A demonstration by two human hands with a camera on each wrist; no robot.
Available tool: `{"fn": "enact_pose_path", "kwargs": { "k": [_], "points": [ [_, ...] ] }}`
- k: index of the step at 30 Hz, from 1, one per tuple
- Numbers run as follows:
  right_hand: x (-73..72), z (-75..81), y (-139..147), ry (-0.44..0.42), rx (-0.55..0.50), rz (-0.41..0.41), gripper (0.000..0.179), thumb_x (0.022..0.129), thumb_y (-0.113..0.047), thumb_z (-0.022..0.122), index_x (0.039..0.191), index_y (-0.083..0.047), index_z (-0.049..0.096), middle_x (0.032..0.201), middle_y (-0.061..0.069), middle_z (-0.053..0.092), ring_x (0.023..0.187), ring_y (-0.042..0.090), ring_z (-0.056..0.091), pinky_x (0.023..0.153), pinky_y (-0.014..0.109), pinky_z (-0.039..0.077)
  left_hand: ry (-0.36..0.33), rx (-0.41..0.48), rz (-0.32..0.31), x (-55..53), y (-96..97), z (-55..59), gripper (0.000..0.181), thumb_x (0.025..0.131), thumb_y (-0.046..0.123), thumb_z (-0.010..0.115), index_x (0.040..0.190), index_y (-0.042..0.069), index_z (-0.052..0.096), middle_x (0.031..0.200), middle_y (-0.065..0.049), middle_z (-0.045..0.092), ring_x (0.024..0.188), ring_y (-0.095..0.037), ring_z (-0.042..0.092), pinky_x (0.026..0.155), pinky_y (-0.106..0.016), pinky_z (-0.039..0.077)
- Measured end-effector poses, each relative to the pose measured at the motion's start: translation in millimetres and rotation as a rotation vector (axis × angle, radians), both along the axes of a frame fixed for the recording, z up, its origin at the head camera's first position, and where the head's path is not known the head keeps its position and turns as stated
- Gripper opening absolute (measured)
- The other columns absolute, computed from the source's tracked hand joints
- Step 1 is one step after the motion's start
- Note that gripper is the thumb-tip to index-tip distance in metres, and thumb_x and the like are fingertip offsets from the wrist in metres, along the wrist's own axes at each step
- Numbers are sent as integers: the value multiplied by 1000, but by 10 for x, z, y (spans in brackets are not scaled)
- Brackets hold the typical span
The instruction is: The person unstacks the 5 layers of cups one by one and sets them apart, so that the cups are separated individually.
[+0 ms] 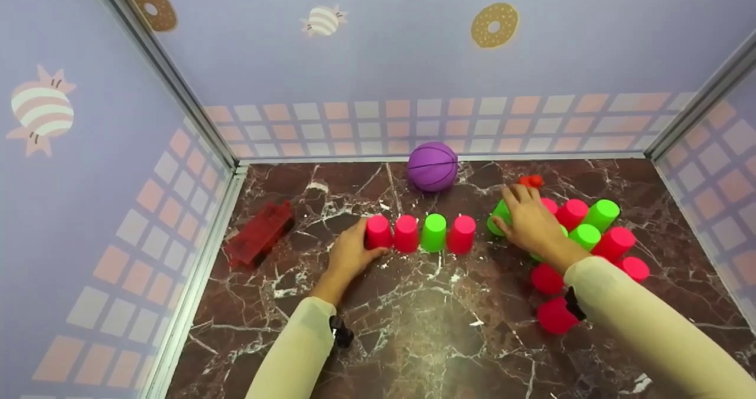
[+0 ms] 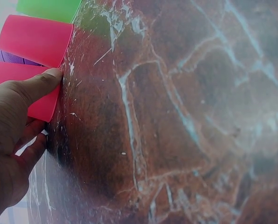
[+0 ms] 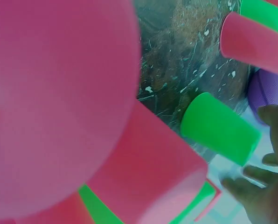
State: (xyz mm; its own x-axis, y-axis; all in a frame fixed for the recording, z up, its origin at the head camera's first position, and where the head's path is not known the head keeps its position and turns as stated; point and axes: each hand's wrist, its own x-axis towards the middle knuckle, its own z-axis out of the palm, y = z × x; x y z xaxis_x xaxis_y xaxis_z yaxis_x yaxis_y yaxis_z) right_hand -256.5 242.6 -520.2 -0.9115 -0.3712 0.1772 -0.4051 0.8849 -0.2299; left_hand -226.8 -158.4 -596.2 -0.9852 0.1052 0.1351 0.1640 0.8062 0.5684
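Upside-down plastic cups stand in a short row on the marbled table. My left hand [image 1: 348,251] holds the leftmost pink cup [image 1: 378,232], thumb on its near side and fingers round the outer side. To its right follow another pink cup [image 1: 406,234], a green cup [image 1: 434,232] and a further pink cup [image 1: 461,234]. My right hand [image 1: 531,222] reaches over a separate green cup [image 3: 220,128], right of the row. In the right wrist view, its thumb and fingers are spread about that cup's base end, with gaps showing.
A cluster of pink and green cups [image 1: 614,244] stands at the right, partly under my right forearm. A purple ball [image 1: 433,167] sits near the back wall. A red translucent block-like object [image 1: 260,234] lies at the left; a small red-orange object [image 1: 531,180] lies behind the cluster.
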Motion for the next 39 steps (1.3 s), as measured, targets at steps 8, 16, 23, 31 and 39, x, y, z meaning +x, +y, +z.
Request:
{"fn": "enact_pose_path", "kwargs": {
  "k": [8,16,23,31,39],
  "points": [
    [144,-13,-334,-73,22,164,80,102,-42,79,163,1,48,155,32,55,144,52,56,118,67,50,-5,2,6,18,2,-12,75,82,34,98,144,13,63,134,-19,78,120,-43,76,104,-60,61],
    [119,-234,-520,-201,-104,119,77,95,-28,88,152,9,52,143,35,65,127,53,69,108,68,56,79,21,-21,-108,-18,-327,78,78,46,99,141,16,63,128,-15,80,114,-40,79,95,-57,63],
    [150,-351,-520,-260,-281,24,61,97,-31,87,139,2,58,118,26,75,109,43,75,93,58,63,94,18,-19,-187,-36,-452,82,77,50,99,144,19,63,130,-14,80,116,-39,78,98,-56,63],
    [210,-310,-441,-263,-300,23,58,96,-32,88,136,0,61,112,22,77,102,39,76,89,55,64,5,34,-7,11,64,-14,75,81,34,99,143,10,63,136,-20,77,123,-45,75,106,-61,59],
    [348,-204,-155,-253,-248,18,62,98,-30,87,142,3,59,113,23,77,106,42,76,92,60,63,-12,21,17,23,4,2,76,82,36,98,146,14,63,135,-18,77,122,-44,76,104,-60,60]
  ]
}}
